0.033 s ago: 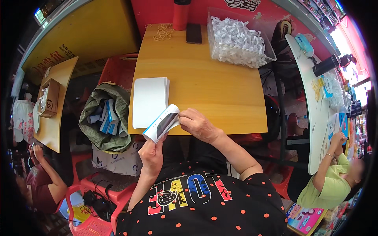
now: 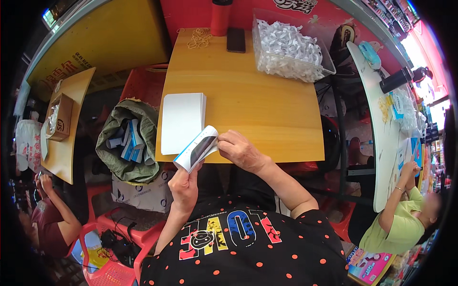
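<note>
A printed paper sheet [image 2: 196,148], white with blue and dark areas, is curled into a loose roll above the table's near edge. My left hand [image 2: 183,187] is closed around its lower end. At the upper right end, my right hand [image 2: 241,150] has its fingers curled in a pinch against the sheet's edge. The fingertips of that hand are partly hidden. Just beyond the roll lies a stack of white sheets [image 2: 182,123], flat on the wooden table [image 2: 257,112].
Left of the table, a green sack [image 2: 107,157] holds several rolled papers. A clear bin [image 2: 329,66] of white strips stands far right, with a phone [image 2: 235,40], red cup [image 2: 220,19] and rubber bands [image 2: 199,38] nearby. People sit at side tables on both sides.
</note>
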`<act>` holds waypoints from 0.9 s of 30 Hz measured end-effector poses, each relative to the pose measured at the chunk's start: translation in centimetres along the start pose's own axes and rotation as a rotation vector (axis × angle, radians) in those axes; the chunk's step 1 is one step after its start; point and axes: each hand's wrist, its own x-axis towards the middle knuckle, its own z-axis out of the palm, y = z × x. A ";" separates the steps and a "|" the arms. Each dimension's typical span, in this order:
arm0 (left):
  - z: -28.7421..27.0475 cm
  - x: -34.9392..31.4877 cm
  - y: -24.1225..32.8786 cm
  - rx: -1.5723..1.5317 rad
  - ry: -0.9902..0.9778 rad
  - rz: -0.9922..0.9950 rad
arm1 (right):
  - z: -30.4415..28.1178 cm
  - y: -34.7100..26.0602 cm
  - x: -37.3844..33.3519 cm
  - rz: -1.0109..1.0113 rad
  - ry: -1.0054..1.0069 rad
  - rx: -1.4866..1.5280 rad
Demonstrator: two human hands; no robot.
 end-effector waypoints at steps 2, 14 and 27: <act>-0.2 0.0 -0.2 0.021 0.006 0.019 | -0.1 0.0 0.2 0.007 -0.004 -0.002; -1.7 0.3 -0.1 0.202 -0.029 0.213 | -2.3 0.3 -0.1 0.707 -0.014 0.568; -2.8 0.5 -1.5 0.228 -0.153 0.364 | -3.0 1.2 0.9 0.763 -0.359 0.598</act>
